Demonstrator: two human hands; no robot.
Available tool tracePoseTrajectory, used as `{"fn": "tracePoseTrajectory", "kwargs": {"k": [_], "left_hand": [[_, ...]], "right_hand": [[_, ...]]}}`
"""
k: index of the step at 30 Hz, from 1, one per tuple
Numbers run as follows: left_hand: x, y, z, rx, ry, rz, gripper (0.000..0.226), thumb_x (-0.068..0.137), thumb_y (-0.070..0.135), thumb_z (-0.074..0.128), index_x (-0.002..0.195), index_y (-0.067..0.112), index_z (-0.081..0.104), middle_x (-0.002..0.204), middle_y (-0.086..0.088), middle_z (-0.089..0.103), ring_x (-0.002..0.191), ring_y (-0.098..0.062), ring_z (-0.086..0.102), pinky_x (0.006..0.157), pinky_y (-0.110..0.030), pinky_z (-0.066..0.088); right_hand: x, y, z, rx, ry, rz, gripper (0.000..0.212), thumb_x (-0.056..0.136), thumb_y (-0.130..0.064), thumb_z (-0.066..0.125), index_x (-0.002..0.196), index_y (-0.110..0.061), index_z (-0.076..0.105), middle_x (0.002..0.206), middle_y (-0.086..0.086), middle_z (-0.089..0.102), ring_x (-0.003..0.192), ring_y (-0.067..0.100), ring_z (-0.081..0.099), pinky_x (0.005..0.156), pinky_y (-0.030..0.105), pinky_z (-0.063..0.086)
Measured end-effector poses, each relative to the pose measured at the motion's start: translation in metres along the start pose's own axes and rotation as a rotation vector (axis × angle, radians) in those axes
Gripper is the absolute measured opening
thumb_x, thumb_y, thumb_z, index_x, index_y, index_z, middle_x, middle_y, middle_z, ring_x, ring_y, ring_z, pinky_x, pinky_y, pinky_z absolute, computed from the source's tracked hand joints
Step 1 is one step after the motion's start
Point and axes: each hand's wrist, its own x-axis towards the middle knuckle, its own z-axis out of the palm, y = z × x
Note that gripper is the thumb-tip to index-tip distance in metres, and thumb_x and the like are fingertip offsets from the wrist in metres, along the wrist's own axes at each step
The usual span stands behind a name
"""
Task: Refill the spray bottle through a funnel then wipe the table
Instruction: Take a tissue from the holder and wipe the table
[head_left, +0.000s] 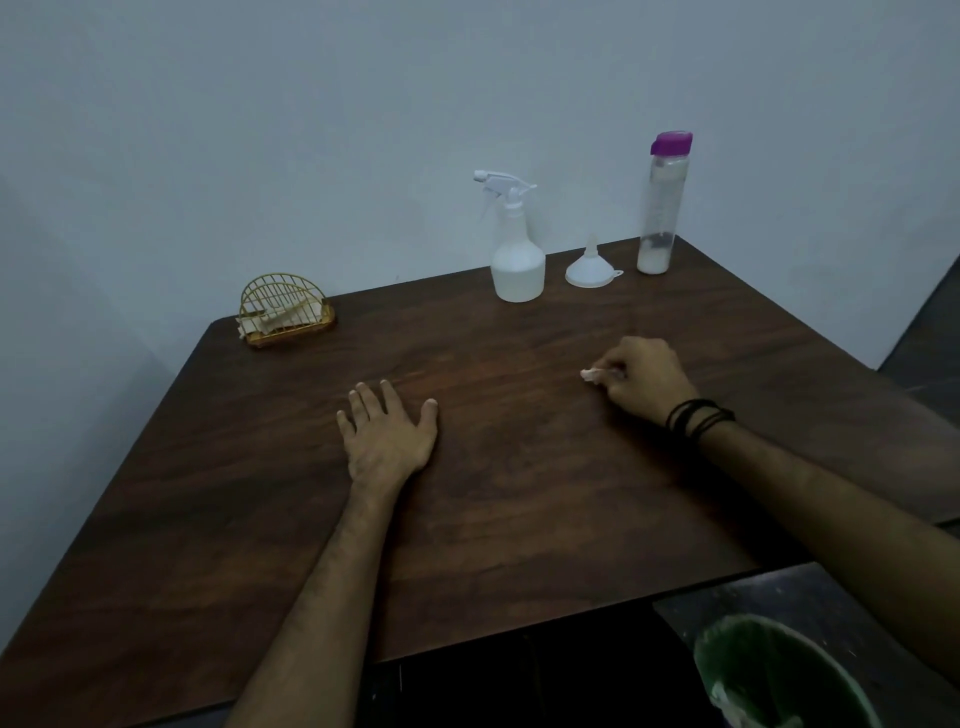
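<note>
While both forearms reach in over the near edge, status as follows:

left hand: the left hand lies flat, palm down, on the desk, fingers straight and slightly spread, holding nothing.

right hand: the right hand is curled, knuckles up, fingers pinching a small white wad against the desk top. Material of the wad is too small to tell, tissue or cloth. Black bands ring the wrist.

spray bottle: the white spray bottle is upright at the far edge near the wall, trigger head on, nozzle pointing left. Well apart from both hands.

funnel: the white funnel is inverted, wide mouth down on the desk, spout up, between the spray bottle and the refill bottle. Touches neither.

refill bottle: the tall clear refill bottle has a purple cap, stands upright at the far right corner. White contents show low at the bottom.

napkin holder: the gold wire napkin holder sits at the far left corner, pale paper inside, lying low.

bin: the green-lined bin stands on the floor at lower right, beside the desk, white scraps inside.

desk surface: dark wood grain. Wet or dry, cannot tell in this light.
</note>
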Motion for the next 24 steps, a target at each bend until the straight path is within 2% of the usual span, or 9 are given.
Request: {"fn": "tracePoseTrajectory", "kwargs": {"k": [3,5,8,12,15,17,20,22,24], "left_hand": [[0.001,0.002,0.001,0.008,0.007,-0.006,0.085,0.098,0.066,0.015,0.16,0.01,0.001,0.166,-0.021,-0.006,0.154,-0.032,-0.007,0.123,-0.05,-0.004],[0.001,0.003,0.0,0.009,0.004,-0.004,0.085,0.098,0.066,0.015,0.16,0.01,0.001,0.166,-0.021,-0.005,0.154,-0.032,-0.007,0.123,-0.05,-0.004],[0.0,0.002,-0.002,0.006,0.005,0.006,0.085,0.098,0.067,0.016,0.16,0.01,0.001,0.166,-0.02,-0.005,0.154,-0.032,-0.007,0.123,-0.05,-0.004],[0.0,0.001,-0.003,0.003,-0.009,0.004,0.085,0.098,0.068,0.015,0.16,0.011,0.001,0.166,-0.02,-0.006,0.154,-0.032,-0.007,0.123,-0.05,-0.005],[0.0,0.002,-0.002,0.002,-0.015,-0.004,0.085,0.098,0.067,0.015,0.16,0.011,0.0,0.166,-0.02,-0.007,0.154,-0.031,-0.008,0.123,-0.05,-0.005],[0.001,0.003,-0.001,0.004,-0.009,-0.008,0.085,0.098,0.067,0.015,0.16,0.011,0.001,0.166,-0.02,-0.007,0.154,-0.032,-0.008,0.123,-0.05,-0.004],[0.001,0.005,0.0,0.006,-0.01,-0.01,0.084,0.098,0.066,0.015,0.16,0.011,0.001,0.166,-0.02,-0.006,0.154,-0.032,-0.008,0.123,-0.05,-0.004],[0.002,0.004,-0.001,0.006,0.005,-0.008,0.083,0.099,0.065,0.015,0.16,0.011,0.001,0.166,-0.02,-0.006,0.154,-0.032,-0.007,0.123,-0.05,-0.004],[0.002,0.004,-0.001,0.002,0.013,-0.005,0.08,0.1,0.062,0.016,0.16,0.011,0.002,0.166,-0.019,-0.005,0.154,-0.031,-0.007,0.123,-0.05,-0.004]], "right_hand": [[-0.03,-0.024,0.011,0.046,-0.01,-0.102,0.019,0.09,-0.039,0.068,0.09,-0.023,0.079,0.077,-0.013,0.053,0.074,0.007,0.053,0.068,0.021,0.037],[-0.059,-0.049,0.027,0.062,-0.01,-0.271,0.017,0.09,-0.037,0.067,0.089,-0.025,0.078,0.08,-0.008,0.057,0.08,0.015,0.059,0.069,0.022,0.037],[-0.078,-0.067,0.037,0.107,-0.086,-0.417,0.014,0.089,-0.032,0.067,0.093,-0.025,0.078,0.084,-0.006,0.061,0.082,0.013,0.057,0.072,0.024,0.042],[-0.038,-0.039,0.019,0.092,-0.06,-0.249,0.017,0.088,-0.04,0.071,0.091,-0.026,0.079,0.083,-0.006,0.062,0.076,0.012,0.06,0.07,0.025,0.045],[-0.002,-0.009,0.005,0.073,-0.017,-0.011,0.019,0.089,-0.038,0.07,0.096,-0.022,0.078,0.085,-0.012,0.057,0.082,0.007,0.057,0.075,0.024,0.043],[0.001,-0.013,0.008,0.057,-0.02,0.024,0.02,0.09,-0.037,0.069,0.096,-0.021,0.078,0.089,-0.009,0.057,0.088,0.011,0.058,0.078,0.024,0.042],[-0.024,-0.051,0.028,0.074,-0.06,-0.153,0.02,0.092,-0.037,0.066,0.095,-0.022,0.077,0.088,-0.007,0.056,0.089,0.015,0.057,0.076,0.023,0.04],[-0.048,-0.079,0.042,0.093,-0.097,-0.337,0.019,0.092,-0.036,0.064,0.097,-0.024,0.077,0.086,-0.008,0.055,0.088,0.014,0.057,0.076,0.025,0.043],[-0.05,-0.088,0.049,0.108,-0.133,-0.428,0.018,0.092,-0.038,0.065,0.096,-0.026,0.077,0.086,-0.007,0.059,0.086,0.013,0.057,0.076,0.028,0.046]]}}
